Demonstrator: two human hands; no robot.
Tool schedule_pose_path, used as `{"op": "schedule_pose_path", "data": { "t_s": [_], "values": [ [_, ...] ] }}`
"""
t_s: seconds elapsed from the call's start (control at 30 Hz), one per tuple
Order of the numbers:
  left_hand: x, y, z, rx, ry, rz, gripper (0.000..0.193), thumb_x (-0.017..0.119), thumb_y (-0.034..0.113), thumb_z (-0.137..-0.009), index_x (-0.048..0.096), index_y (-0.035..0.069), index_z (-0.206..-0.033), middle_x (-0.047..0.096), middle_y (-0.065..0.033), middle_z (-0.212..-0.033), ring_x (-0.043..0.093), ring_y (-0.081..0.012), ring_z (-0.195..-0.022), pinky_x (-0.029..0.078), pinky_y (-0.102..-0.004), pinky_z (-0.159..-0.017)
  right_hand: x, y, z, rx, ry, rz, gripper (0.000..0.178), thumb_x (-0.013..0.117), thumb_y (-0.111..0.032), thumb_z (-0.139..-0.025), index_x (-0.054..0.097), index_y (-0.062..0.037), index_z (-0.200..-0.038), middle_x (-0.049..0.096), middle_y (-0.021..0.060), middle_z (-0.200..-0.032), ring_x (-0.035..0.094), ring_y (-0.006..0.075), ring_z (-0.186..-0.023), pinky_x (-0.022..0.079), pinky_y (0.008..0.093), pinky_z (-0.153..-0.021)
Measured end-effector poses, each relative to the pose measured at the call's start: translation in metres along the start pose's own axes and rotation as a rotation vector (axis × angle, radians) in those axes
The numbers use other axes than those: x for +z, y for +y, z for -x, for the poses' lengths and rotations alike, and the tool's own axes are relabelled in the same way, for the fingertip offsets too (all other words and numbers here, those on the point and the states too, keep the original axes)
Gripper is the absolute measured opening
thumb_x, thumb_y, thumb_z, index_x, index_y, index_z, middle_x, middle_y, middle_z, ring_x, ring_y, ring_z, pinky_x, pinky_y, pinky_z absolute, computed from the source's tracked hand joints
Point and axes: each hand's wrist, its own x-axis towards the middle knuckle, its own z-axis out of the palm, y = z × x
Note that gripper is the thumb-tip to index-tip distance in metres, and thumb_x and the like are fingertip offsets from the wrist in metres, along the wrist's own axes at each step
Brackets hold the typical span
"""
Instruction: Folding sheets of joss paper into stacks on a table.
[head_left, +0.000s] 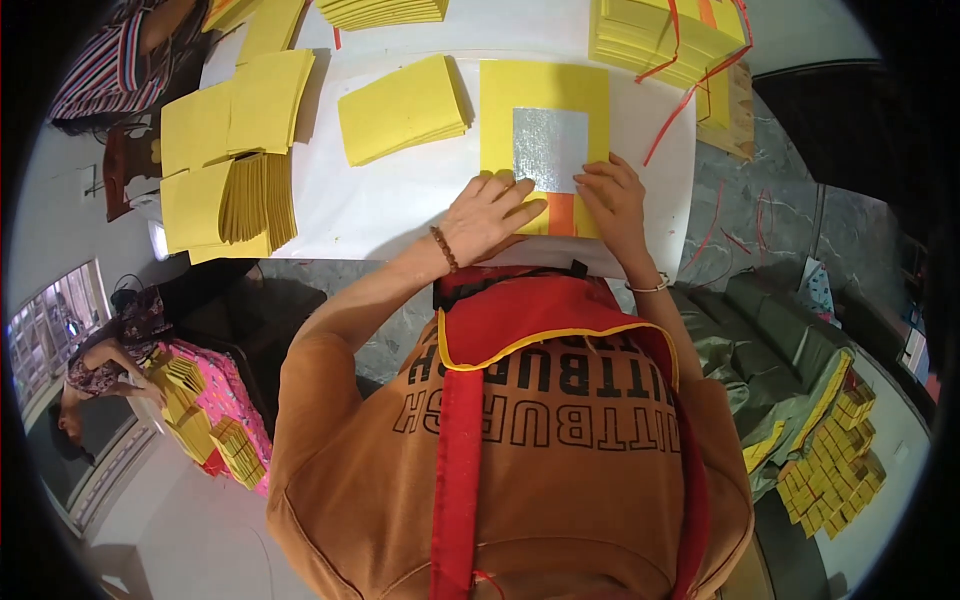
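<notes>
A yellow paper sheet point(545, 82) lies before me at the table's near edge. On its middle sits a silver foil square point(550, 145), with an orange strip point(562, 214) running below it toward me. My left hand point(487, 218) rests on the sheet at the foil's lower left corner, fingers spread and partly bent. At the foil's lower right my right hand point(612, 205) touches the sheet's right side, its fingers apart and slightly curved. Neither hand grips anything that I can see. Left of the sheet is a small pile of yellow papers point(400, 112).
Overlapping yellow paper stacks point(265, 105) and a fanned bundle point(255, 200) cover the white table's point(390, 210) left side. A tall yellow stack point(650, 45) with red ribbons stands far right. Another person point(105, 335) handles yellow papers at lower left. Yellow bundles point(830, 465) lie at lower right.
</notes>
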Motion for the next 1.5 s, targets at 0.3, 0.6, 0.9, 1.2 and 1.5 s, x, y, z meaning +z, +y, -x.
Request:
{"op": "schedule_pose_path", "data": {
  "t_s": [0.3, 0.6, 0.9, 1.2, 1.5],
  "values": [
    [0.010, -0.018, -0.002, -0.066, 0.138, 0.357, 0.013, 0.063, 0.014, -0.080, 0.064, 0.003, -0.086, 0.062, -0.0106, -0.076, 0.057, -0.0263, -0.069, 0.047, -0.0348, -0.063, -0.003, 0.002, -0.006, 0.286, 0.001, -0.413, 0.023, 0.049, -0.016, -0.090, 0.068, -0.0045, -0.086, 0.063, 0.0078, -0.097, 0.048, 0.0264, -0.110, 0.030, 0.0377, -0.103],
    [0.003, -0.018, -0.006, -0.321, 0.077, 0.575, 0.011, 0.061, 0.010, -0.080, 0.066, 0.002, -0.086, 0.063, -0.0119, -0.070, 0.060, -0.0230, -0.061, 0.048, -0.0314, -0.058, -0.013, 0.000, -0.012, 0.317, -0.120, -0.533, 0.055, 0.021, -0.029, -0.098, 0.066, 0.0003, -0.089, 0.064, 0.0105, -0.100, 0.046, 0.0255, -0.114, 0.023, 0.0360, -0.106],
    [0.003, -0.024, -0.009, -0.564, -0.063, 0.833, 0.013, 0.059, 0.014, -0.076, 0.065, 0.003, -0.080, 0.063, -0.0086, -0.068, 0.059, -0.0175, -0.059, 0.046, -0.0288, -0.059, -0.014, 0.002, -0.016, 0.364, -0.129, -0.637, 0.056, 0.021, -0.027, -0.099, 0.066, 0.0018, -0.085, 0.064, 0.0124, -0.096, 0.053, 0.0216, -0.102, 0.021, 0.0363, -0.109],
    [0.002, -0.032, -0.013, -0.594, -0.127, 0.970, 0.012, 0.059, 0.011, -0.076, 0.065, 0.001, -0.079, 0.061, -0.0031, -0.063, 0.053, -0.0072, -0.059, 0.044, -0.0250, -0.057, -0.015, 0.012, -0.015, 0.356, -0.156, -0.625, 0.061, 0.018, -0.033, -0.100, 0.067, 0.0009, -0.085, 0.064, 0.0126, -0.096, 0.049, 0.0260, -0.111, 0.023, 0.0366, -0.108],
    [0.012, -0.039, -0.009, -0.645, -0.110, 1.038, 0.014, 0.059, 0.013, -0.078, 0.066, 0.002, -0.083, 0.060, -0.0033, -0.064, 0.052, -0.0071, -0.059, 0.043, -0.0246, -0.056, -0.016, 0.025, -0.007, 0.195, -0.165, -0.678, 0.035, 0.042, -0.029, -0.094, 0.066, -0.0027, -0.092, 0.062, 0.0114, -0.105, 0.046, 0.0269, -0.117, 0.028, 0.0371, -0.103]
  ]
}}
